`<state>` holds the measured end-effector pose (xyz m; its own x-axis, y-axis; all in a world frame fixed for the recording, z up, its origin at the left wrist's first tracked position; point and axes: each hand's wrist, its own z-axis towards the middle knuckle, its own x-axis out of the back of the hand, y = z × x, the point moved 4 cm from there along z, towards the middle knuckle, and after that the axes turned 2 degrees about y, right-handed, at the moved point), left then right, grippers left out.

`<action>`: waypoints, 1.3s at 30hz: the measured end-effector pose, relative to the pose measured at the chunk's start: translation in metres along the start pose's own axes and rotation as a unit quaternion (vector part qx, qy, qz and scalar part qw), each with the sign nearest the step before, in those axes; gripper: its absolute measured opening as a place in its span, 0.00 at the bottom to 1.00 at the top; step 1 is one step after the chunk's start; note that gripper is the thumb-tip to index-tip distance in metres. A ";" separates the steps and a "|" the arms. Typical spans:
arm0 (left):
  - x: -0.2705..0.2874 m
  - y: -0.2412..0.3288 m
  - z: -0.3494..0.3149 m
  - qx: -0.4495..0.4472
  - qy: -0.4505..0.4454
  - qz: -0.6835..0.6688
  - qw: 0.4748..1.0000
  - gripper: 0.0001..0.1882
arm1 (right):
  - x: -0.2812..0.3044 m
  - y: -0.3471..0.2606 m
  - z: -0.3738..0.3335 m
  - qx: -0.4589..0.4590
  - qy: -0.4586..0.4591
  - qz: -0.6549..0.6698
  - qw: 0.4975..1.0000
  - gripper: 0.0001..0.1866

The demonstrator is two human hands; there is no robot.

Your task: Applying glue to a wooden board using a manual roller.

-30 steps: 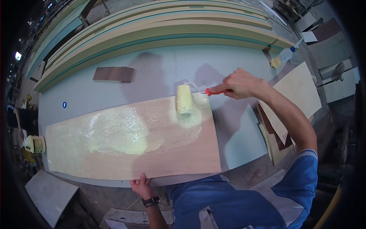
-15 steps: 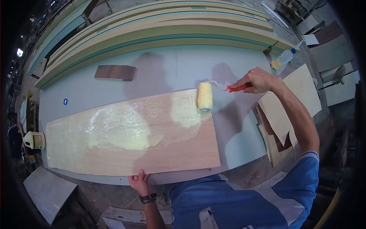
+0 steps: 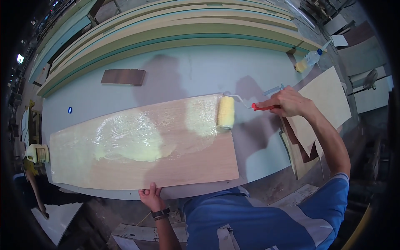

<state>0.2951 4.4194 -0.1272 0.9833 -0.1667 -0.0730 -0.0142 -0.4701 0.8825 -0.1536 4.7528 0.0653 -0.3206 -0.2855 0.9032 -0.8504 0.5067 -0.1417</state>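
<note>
My right hand is closed round the red handle of a paint roller. Its pale yellow sleeve rests on the right end of a thin wood veneer sheet. Wet, glossy, whitish coating covers much of the sheet's far and middle part, while the near right part looks dry. At the sheet's near edge, my left hand pinches the rim with thumb and fingers; the fingertips underneath are hidden. The sheet lies on a pale grey-blue board.
Long edged panels lie along the far side. A brown offcut, a blue ring and a plastic bottle are on the board. Veneer pieces lie right. At left are a jug and another person's arm.
The roller and my right hand have moved slightly nearer and to the right, uncovering a small bluish strip beyond the hand. Another person's arm has come into view at left. My left hand stays put.
</note>
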 end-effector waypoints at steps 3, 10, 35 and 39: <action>0.000 0.000 0.000 0.007 0.001 0.001 1.000 0.17 | 0.006 -0.025 0.031 0.045 0.009 -0.015 0.999 0.28; 0.009 -0.004 0.003 -0.001 0.004 -0.002 1.000 0.16 | 0.001 -0.007 0.021 0.010 -0.002 0.006 1.000 0.28; 0.000 -0.001 0.000 0.008 0.023 -0.002 1.000 0.17 | -0.028 -0.218 0.162 0.208 0.075 0.039 0.974 0.26; 0.001 -0.008 0.004 0.005 0.013 -0.005 1.000 0.17 | -0.036 -0.242 0.166 0.248 0.100 0.026 0.963 0.26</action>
<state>0.2954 4.4193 -0.1361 0.9877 -0.1401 -0.0694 -0.0064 -0.4798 0.8774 -0.0058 4.5053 -0.0002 -0.3242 -0.0833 0.9423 -0.9458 0.0506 -0.3209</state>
